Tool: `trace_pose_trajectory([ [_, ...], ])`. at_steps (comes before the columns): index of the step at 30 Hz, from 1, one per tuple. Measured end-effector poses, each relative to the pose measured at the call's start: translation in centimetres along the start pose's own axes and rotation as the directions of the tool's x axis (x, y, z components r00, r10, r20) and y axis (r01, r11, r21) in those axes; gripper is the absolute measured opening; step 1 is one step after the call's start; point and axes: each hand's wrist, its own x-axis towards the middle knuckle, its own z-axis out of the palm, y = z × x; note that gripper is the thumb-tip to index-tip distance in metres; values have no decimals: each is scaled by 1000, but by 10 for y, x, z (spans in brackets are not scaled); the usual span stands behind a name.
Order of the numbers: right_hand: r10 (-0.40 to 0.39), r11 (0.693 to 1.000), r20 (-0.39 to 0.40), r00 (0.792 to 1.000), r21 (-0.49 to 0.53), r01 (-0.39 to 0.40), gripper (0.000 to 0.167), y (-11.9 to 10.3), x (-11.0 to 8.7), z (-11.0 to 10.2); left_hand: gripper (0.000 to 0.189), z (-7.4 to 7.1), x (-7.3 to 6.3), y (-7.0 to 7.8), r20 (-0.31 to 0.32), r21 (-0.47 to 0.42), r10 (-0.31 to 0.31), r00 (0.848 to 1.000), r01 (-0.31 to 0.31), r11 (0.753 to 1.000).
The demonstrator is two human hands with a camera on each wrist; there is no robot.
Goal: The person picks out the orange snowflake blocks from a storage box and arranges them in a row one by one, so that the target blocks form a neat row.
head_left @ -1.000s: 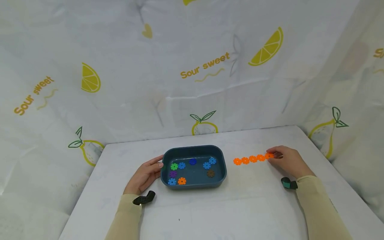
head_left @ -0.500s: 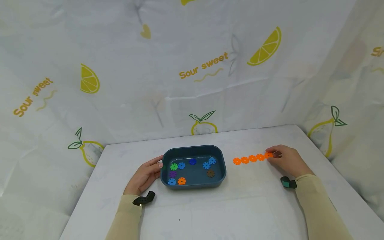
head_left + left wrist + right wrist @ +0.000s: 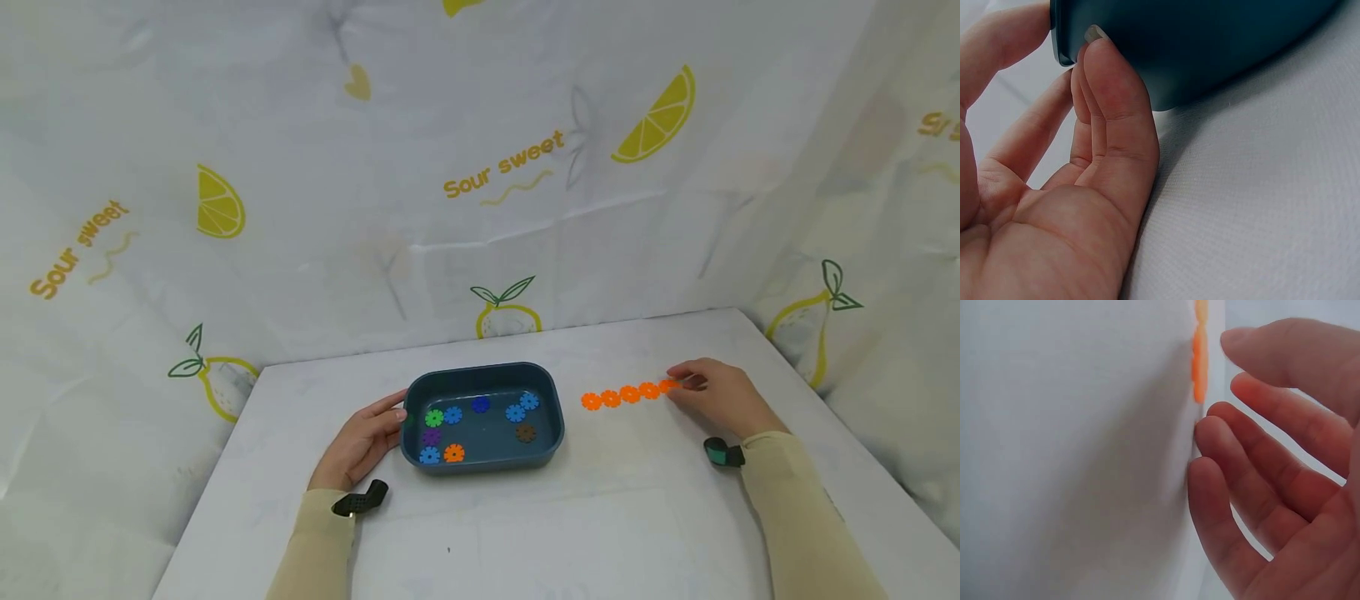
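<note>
My left hand (image 3: 362, 442) grips the left end of a dark teal rectangular tray (image 3: 480, 463). In the left wrist view its curled fingers (image 3: 1116, 94) lie against the tray's outer wall (image 3: 1210, 44). Several orange notched discs (image 3: 630, 394) lie in a slanting row on the table, right of the tray. At the row's right end is my right hand (image 3: 716, 398), partly covering the last disc (image 3: 668, 386). In the right wrist view the thumb and loosely bent fingers stand apart from the orange discs (image 3: 1200, 365) and hold nothing.
Inside the tray lie several loose notched discs: blue, a green (image 3: 434, 418), a purple (image 3: 432, 437), a brown (image 3: 526, 432) and an orange one (image 3: 453, 453). A white cloth covers the table (image 3: 570, 533); a lemon-print curtain (image 3: 337, 250) hangs behind it.
The right hand's fingers have come slightly away from the last orange disc. The left hand stays on the tray. The head view has shifted a little.
</note>
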Motion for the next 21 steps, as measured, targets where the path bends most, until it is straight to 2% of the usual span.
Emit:
trace_pose_trajectory([
  [4,-22,1000,-3,1000,11,22,43,-9,1,-7,61,-3,-2,0,-9,-7,17,1000,-17,1000],
  [8,-61,998,9,998,35,61,43,-29,4,-8,61,-3,-3,0,-12,10,41,999,-41,999],
  [11,-98,994,35,995,42,96,41,-53,8,-5,60,-2,-2,-1,1,5,41,999,-41,999],
  [14,-155,987,72,985,54,151,40,-85,18,-3,58,-1,-1,-1,8,-6,38,999,-38,999],
  [17,-252,967,108,962,80,244,37,-122,32,-1,56,-1,-2,0,1,4,45,999,-45,999],
  [21,-378,922,171,910,160,353,33,-164,49,4,55,1,-1,1,17,34,47,999,-47,998],
])
